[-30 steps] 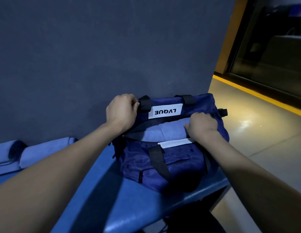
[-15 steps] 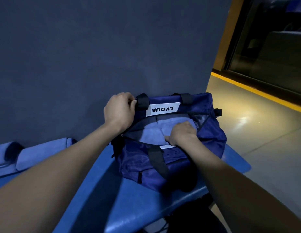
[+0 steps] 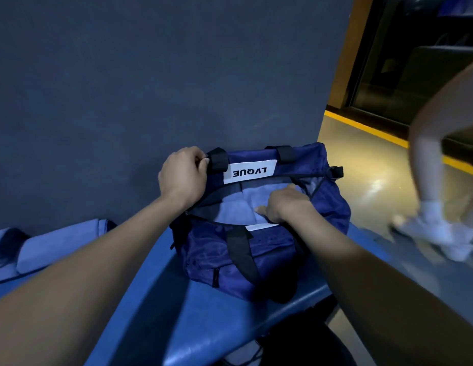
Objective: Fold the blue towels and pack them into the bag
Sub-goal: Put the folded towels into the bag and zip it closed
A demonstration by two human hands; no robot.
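Note:
A navy duffel bag [image 3: 272, 256] with a white LVQUE label stands open on the blue table [image 3: 161, 320] against the wall. A folded light blue towel [image 3: 234, 208] lies inside it. My left hand [image 3: 181, 175] grips the bag's far rim beside a black handle strap and holds the opening apart. Inside the opening, my right hand [image 3: 284, 204] presses flat on the towel with fingers stretched toward the bag's right end. More light blue towels [image 3: 58, 243] lie on the table at the far left.
A dark wall rises right behind the bag. The table's right edge ends just past the bag. A person's bare leg and white shoe [image 3: 436, 223] cross the shiny floor at the right. A yellow floor line [image 3: 367, 129] runs beyond.
My right hand left the bag's near rim, went into the opening and slid right across the towel. A person's legs came into view at the right. My left hand kept its grip.

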